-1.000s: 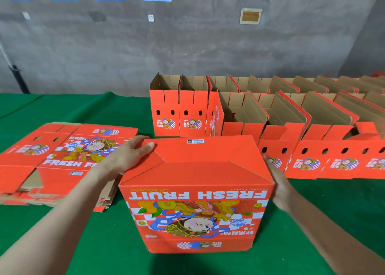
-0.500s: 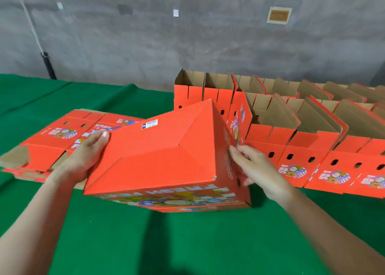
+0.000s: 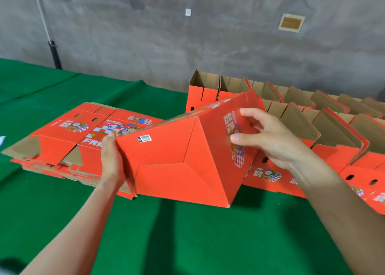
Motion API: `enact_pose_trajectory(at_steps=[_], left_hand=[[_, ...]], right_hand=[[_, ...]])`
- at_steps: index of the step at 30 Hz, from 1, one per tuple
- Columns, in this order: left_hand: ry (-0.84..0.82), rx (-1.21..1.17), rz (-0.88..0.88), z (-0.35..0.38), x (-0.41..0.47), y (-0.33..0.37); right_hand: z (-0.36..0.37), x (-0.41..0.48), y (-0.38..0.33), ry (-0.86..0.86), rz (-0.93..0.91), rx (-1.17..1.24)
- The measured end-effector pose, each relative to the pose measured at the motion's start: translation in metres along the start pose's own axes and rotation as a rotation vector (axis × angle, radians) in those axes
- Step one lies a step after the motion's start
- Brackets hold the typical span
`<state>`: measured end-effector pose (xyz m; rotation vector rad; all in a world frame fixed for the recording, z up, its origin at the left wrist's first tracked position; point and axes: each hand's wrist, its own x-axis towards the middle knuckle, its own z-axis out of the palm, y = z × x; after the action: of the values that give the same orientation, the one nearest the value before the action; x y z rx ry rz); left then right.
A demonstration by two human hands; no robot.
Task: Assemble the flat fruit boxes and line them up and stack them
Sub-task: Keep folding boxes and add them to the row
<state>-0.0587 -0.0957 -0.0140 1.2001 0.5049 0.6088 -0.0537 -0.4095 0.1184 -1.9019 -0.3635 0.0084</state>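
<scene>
I hold a folded red fruit box (image 3: 177,158) tilted above the green table (image 3: 187,237), its closed bottom with a barcode sticker facing me. My left hand (image 3: 110,160) presses flat against the box's left side. My right hand (image 3: 268,141) rests on the printed right side with fingers spread and nearly straight. To the left lies a pile of flat red boxes (image 3: 79,137). Behind and to the right stand rows of assembled open boxes (image 3: 325,129).
A grey concrete wall (image 3: 208,45) rises close behind the table. The nearest assembled box (image 3: 204,95) stands just behind the one I hold. Green cloth lies bare in front of me.
The box has been lifted off the table and turned over to the right, so its bottom now faces me. My right hand moved up onto the printed side.
</scene>
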Motion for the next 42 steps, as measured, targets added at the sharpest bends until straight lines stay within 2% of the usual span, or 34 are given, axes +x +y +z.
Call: enact_pose_trajectory(at_steps=[3,7,9,10,13,16,20,24,31,37,42], left_hand=[[-0.105,-0.004,-0.095,0.024,-0.004,-0.006],[-0.546,0.351,-0.23,0.041,-0.018,-0.024],[-0.725,0.394,-0.232,0.051,-0.028,-0.026],[-0.754,0.384,-0.193,0.057,-0.034,-0.022],[-0.716,0.338,-0.028,0.074,-0.048,-0.004],[-0.775,0.265,-0.052,0.083,-0.055,0.012],[-0.842,0.266,-0.041,0.093,-0.065,0.02],[-0.865,0.358,-0.047,0.108,-0.074,0.02],[-0.737,0.69,0.088,0.142,-0.066,0.016],[-0.69,0.762,0.135,0.152,-0.057,0.012],[-0.723,0.778,0.144,0.165,-0.049,0.003]], right_hand=[[-0.006,-0.001,-0.005,0.109,-0.12,-0.2],[0.013,-0.01,0.007,0.166,-0.327,-0.585],[0.029,-0.013,0.023,0.213,-0.399,-0.695],[0.036,-0.014,0.033,0.246,-0.426,-0.743],[0.055,-0.017,0.063,0.305,-0.453,-0.889],[0.073,-0.022,0.097,0.296,-0.417,-1.1],[0.091,-0.035,0.137,0.198,-0.281,-1.237],[0.096,-0.04,0.153,0.173,-0.236,-1.264],[0.086,-0.033,0.155,0.088,-0.265,-1.337],[0.063,0.005,0.129,0.319,-0.325,-1.193],[0.045,0.05,0.117,0.13,-0.224,-1.286]])
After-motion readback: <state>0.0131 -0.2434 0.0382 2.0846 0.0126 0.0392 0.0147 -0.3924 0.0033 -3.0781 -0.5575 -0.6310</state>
